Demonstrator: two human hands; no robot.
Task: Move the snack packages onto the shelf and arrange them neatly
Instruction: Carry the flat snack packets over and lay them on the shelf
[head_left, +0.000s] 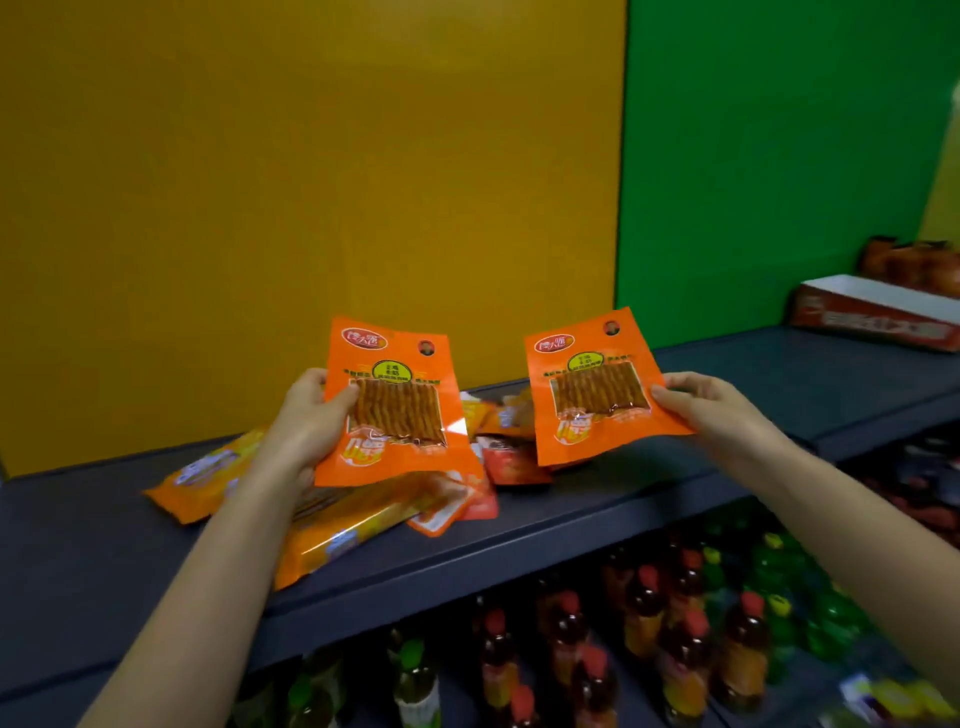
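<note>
Hands raised over the dark shelf (597, 514), you hold one orange snack packet in each. Your left hand (304, 426) clamps the left packet (392, 410) by its left edge, thumb pressed across the front beside the clear window, the other fingers (306, 379) curled behind it. Your right hand (711, 405) pinches the right packet (597, 387) at its right edge, thumb on the front, fingers tucked behind. Both packets stand nearly upright, faces toward you, well apart, above a loose pile of packages (483, 441) lying on the shelf between and below them. Longer orange-yellow packs (332, 530) sprawl flat at the near left. Far right on the shelf sits an open red carton (878, 312). Bottles (644, 618) with red and green caps crowd the tier beneath.
</note>
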